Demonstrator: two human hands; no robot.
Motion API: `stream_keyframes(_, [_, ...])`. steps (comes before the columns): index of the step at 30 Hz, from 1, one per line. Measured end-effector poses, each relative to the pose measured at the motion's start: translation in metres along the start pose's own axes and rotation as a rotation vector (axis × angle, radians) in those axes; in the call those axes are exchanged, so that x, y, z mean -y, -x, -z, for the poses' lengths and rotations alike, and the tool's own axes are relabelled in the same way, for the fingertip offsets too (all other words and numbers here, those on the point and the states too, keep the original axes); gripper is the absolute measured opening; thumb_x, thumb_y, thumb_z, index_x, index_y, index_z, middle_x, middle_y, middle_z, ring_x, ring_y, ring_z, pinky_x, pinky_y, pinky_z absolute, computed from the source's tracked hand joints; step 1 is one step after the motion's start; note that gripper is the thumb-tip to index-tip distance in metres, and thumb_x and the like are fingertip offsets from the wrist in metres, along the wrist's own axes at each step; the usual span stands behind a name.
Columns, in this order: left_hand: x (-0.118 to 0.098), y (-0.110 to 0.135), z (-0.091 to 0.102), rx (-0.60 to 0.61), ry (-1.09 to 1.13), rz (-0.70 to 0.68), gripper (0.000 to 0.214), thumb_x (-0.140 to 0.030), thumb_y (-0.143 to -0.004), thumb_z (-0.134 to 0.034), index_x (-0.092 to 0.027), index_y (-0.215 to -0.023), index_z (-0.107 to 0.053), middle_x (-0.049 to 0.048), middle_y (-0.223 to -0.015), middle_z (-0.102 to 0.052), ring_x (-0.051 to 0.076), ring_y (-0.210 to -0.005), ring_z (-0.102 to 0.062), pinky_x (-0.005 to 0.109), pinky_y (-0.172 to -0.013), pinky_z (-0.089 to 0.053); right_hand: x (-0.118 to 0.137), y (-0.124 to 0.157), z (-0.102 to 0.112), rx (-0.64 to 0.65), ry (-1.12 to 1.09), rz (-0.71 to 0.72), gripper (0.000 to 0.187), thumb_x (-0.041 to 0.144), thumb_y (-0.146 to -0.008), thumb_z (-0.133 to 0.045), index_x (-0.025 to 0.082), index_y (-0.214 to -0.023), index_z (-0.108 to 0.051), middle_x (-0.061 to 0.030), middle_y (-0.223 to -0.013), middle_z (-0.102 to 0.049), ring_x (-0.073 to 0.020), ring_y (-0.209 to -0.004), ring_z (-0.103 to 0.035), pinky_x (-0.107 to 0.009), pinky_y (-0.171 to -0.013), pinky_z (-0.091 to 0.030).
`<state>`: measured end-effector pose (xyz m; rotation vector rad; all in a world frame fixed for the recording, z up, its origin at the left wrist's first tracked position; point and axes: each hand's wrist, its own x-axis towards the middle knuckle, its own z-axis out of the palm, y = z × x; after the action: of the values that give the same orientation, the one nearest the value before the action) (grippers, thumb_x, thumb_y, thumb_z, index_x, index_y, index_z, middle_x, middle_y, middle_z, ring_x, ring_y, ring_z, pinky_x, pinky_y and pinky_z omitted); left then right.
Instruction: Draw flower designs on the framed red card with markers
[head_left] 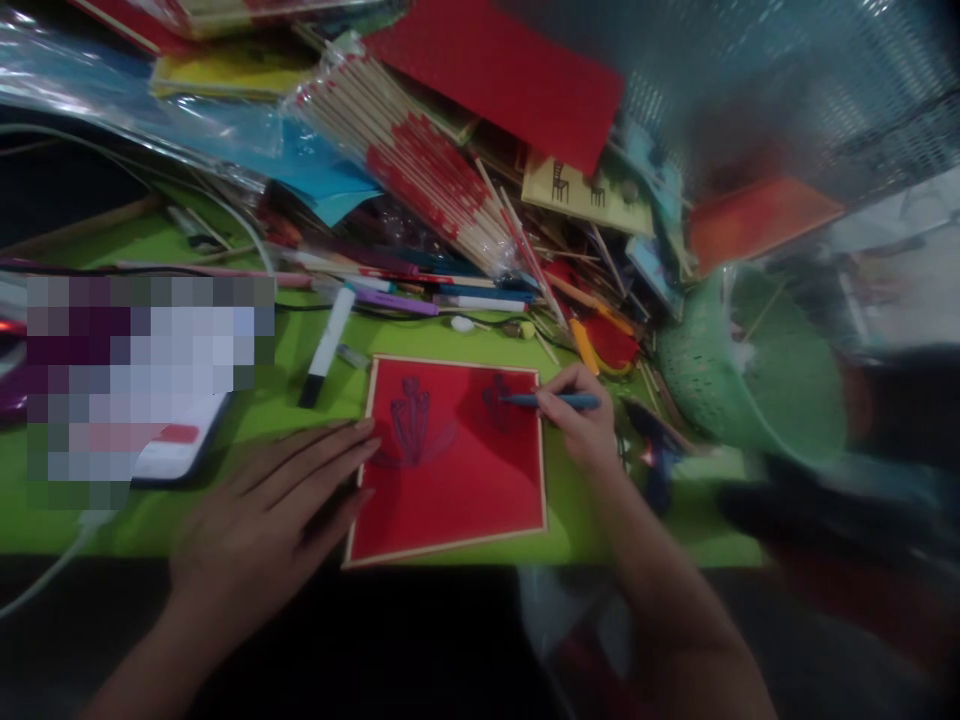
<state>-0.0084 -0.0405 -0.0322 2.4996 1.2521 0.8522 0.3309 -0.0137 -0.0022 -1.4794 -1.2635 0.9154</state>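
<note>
Our left hand (274,505) lies flat, pinning the card (457,480); right hand (583,425) grips the pen (559,401). If the card slides, we risk smudging.

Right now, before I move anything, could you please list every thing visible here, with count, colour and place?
red card: one, red with tan border and dark drawings, table centre
blue pen: one, blue, tip on the red card
marker: one, white and black, left behind the card
pens: several, mixed colours, row behind the card
stick bundle: one, tan and red, clear wrap, top centre
red sheet: one, red, top
yellow card: one, yellow with chair drawings, right of the bundle
basket: one, green, right side
table: one, green, under everything
left hand: one, open, fingertips at the card's left edge
right hand: one, closed on the blue pen
</note>
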Motion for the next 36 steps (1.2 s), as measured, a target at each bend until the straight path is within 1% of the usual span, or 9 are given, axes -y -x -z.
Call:
stream_keyframes(11, [0.0016, 0.0004, -0.0016, -0.032, -0.031, -0.047, 0.055, -0.030, -0.102, -0.062, -0.031, -0.156, -0.051, 0.0015, -0.140, -0.074, 0.029, -0.121, -0.073, 0.051, -0.099, -0.058, 0.0021, -0.0009, -0.0004, -0.005, 0.000, 0.005, 0.020, 0.036, -0.080, -0.080, 0.023, -0.075, -0.064, 0.0051, -0.062, -0.063, -0.0119, -0.055, -0.053, -0.028, -0.055, -0.047])
stream_keyframes(17, [0.0013, 0.0008, -0.0015, -0.023, -0.021, -0.031, 0.058, -0.031, -0.102, -0.063, -0.035, -0.158, -0.047, -0.0003, -0.142, -0.072, 0.028, -0.122, -0.073, 0.052, -0.100, -0.059, 0.0029, -0.0006, 0.0000, 0.023, -0.029, 0.029, 0.025, 0.040, -0.079, -0.083, 0.024, -0.073, -0.065, 0.0052, -0.061, -0.062, -0.0137, -0.060, -0.059, -0.029, -0.057, -0.051])
stream_keyframes(22, [0.0009, 0.0006, -0.0015, -0.029, -0.040, -0.047, 0.056, -0.030, -0.102, -0.063, -0.031, -0.157, -0.050, 0.0013, -0.141, -0.073, 0.028, -0.121, -0.073, 0.051, -0.098, -0.059, 0.0007, -0.0004, 0.0001, 0.016, -0.035, 0.019, 0.023, 0.039, -0.079, -0.083, 0.024, -0.075, -0.066, 0.0053, -0.062, -0.063, -0.0130, -0.059, -0.059, -0.029, -0.057, -0.052])
stream_keyframes(25, [0.0014, 0.0008, -0.0008, -0.024, -0.028, -0.047, 0.055, -0.029, -0.102, -0.064, -0.030, -0.156, -0.051, 0.0018, -0.141, -0.073, 0.028, -0.121, -0.073, 0.051, -0.100, -0.059, -0.0005, -0.0004, -0.0001, 0.019, -0.053, 0.025, 0.021, 0.037, -0.078, -0.083, 0.025, -0.073, -0.067, 0.0057, -0.060, -0.063, -0.0130, -0.059, -0.059, -0.029, -0.059, -0.054])
stream_keyframes(28, [0.0021, 0.0012, -0.0004, -0.018, -0.014, -0.045, 0.055, -0.029, -0.102, -0.064, -0.031, -0.155, -0.051, 0.0016, -0.141, -0.073, 0.028, -0.123, -0.072, 0.051, -0.101, -0.059, -0.0001, 0.0003, -0.0001, 0.007, -0.049, 0.020, 0.020, 0.037, -0.078, -0.083, 0.025, -0.073, -0.067, 0.0054, -0.061, -0.064, -0.0132, -0.059, -0.059, -0.030, -0.060, -0.055])
stream_keyframes(32, [0.0025, 0.0016, -0.0011, -0.006, -0.007, -0.024, 0.056, -0.030, -0.102, -0.064, -0.033, -0.156, -0.050, 0.0011, -0.142, -0.073, 0.029, -0.123, -0.072, 0.053, -0.101, -0.059, 0.0015, 0.0014, 0.0002, 0.028, -0.062, 0.007, 0.021, 0.038, -0.077, -0.084, 0.025, -0.073, -0.067, 0.0056, -0.059, -0.062, -0.0136, -0.059, -0.059, -0.031, -0.061, -0.056])
stream_keyframes(36, [0.0019, 0.0011, -0.0013, -0.006, -0.020, -0.036, 0.058, -0.029, -0.102, -0.064, -0.034, -0.158, -0.048, 0.0010, -0.142, -0.072, 0.029, -0.123, -0.072, 0.052, -0.101, -0.059, 0.0009, 0.0010, 0.0004, 0.029, -0.067, 0.010, 0.023, 0.040, -0.076, -0.084, 0.025, -0.073, -0.067, 0.0055, -0.059, -0.062, -0.0142, -0.059, -0.059, -0.031, -0.061, -0.056])
